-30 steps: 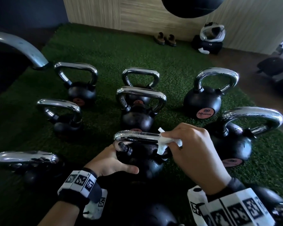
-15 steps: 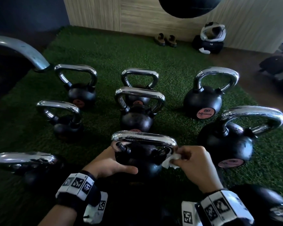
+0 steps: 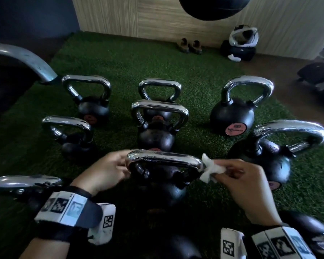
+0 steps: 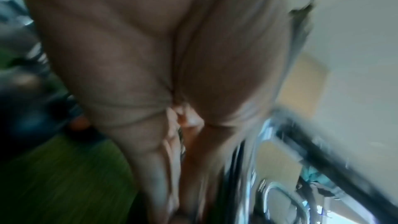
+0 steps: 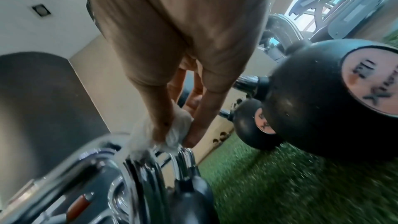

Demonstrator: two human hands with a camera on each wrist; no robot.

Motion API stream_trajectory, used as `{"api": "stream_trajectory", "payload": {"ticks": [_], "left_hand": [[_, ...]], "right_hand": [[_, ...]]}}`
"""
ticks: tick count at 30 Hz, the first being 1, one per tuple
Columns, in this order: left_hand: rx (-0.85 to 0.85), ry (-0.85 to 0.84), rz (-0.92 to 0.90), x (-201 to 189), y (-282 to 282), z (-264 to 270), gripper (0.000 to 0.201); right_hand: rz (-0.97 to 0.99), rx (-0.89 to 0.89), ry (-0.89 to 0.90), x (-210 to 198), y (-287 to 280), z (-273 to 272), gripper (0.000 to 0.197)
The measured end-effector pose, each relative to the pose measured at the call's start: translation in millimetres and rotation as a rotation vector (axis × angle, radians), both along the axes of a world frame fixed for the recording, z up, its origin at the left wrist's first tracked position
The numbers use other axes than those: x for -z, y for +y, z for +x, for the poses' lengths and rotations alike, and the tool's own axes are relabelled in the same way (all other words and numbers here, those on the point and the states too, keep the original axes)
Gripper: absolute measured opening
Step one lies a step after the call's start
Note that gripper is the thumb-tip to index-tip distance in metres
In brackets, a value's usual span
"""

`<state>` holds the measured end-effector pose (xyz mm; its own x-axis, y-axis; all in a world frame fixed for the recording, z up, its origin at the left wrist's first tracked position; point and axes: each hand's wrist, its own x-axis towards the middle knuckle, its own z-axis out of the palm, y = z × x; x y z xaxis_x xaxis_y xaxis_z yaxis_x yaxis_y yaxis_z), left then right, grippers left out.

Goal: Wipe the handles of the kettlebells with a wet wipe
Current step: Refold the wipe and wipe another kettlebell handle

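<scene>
The nearest kettlebell is black with a chrome handle (image 3: 163,158) and stands on green turf between my hands. My right hand (image 3: 224,171) pinches a crumpled white wet wipe (image 3: 210,170) just off the handle's right bend. In the right wrist view the wipe (image 5: 176,125) sits between thumb and fingers, right above the chrome handle (image 5: 150,159). My left hand (image 3: 108,169) is at the handle's left end with its fingers fairly straight beside the chrome. The left wrist view is blurred and shows the left hand (image 4: 172,142) with fingers stretched along the metal.
Several more chrome-handled kettlebells stand around on the turf (image 3: 138,62): one just behind (image 3: 156,135), a big one at the right (image 3: 269,161), another at the near left (image 3: 26,181). A grey machine leg (image 3: 26,58) lies far left; shoes (image 3: 190,46) and a bag (image 3: 239,50) stand by the wall.
My right hand slid the wipe from the top of the handle down its right side and out past the right bend. My left hand rose from the kettlebell's body to the handle's left end.
</scene>
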<state>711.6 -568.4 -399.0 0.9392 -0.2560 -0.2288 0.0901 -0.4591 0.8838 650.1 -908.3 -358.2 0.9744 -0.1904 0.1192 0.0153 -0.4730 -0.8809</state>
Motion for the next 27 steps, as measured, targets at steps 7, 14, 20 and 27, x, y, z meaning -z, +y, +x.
{"api": "stream_trajectory", "payload": {"ticks": [7,14,20,27], "left_hand": [[-0.133,-0.419,-0.284,-109.0,-36.4,-9.6,0.03],[0.119,-0.252,-0.36,-125.5,-68.5,-20.3,0.036],[0.036,-0.189,-0.565,-112.0,-73.2,-25.4,0.031],[-0.188,-0.403,-0.398,-107.6,-73.6,-29.8,0.015]], "right_hand": [[0.018,-0.169,-0.283,-63.4,35.3,5.2,0.023],[-0.053,-0.27,-0.46,-80.7,61.3,28.2,0.02],[-0.06,-0.194,-0.53,-77.1,67.0,38.6,0.022],[-0.156,-0.325,-0.462,-66.5,40.6,25.5,0.033]]}}
